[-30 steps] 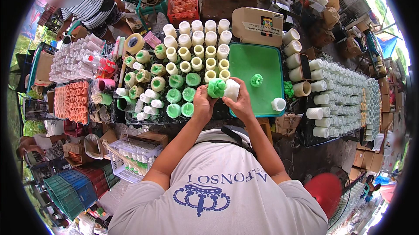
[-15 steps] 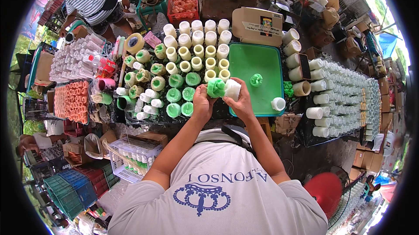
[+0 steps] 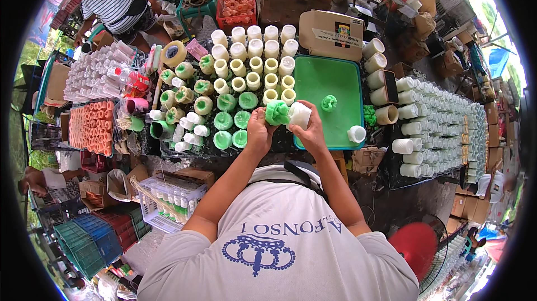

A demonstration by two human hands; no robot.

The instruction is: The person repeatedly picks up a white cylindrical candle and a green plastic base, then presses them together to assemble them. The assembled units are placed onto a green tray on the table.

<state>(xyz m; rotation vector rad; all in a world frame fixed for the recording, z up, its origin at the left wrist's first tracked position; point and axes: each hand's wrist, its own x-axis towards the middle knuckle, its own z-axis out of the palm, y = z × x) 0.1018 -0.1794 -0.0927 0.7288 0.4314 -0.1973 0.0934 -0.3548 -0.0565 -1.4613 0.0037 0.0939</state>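
Observation:
In front of my chest, my left hand is closed on a bright green, knobbly moulded piece, which looks like wax. My right hand grips a translucent white cup-like piece right beside it. The two pieces are side by side, and I cannot tell whether they touch. Under and beyond my right hand lies a green tray. On it sit a similar green moulded piece and a small white cup tipped toward me.
Rows of white cylinders and green-filled cups stand left of the tray. A cardboard box lies behind it. Many white cups cover the right table. A fan is at lower right; a person stands far left.
The white piece in my right hand has turned slightly. Both hands keep their hold in nearly the same place.

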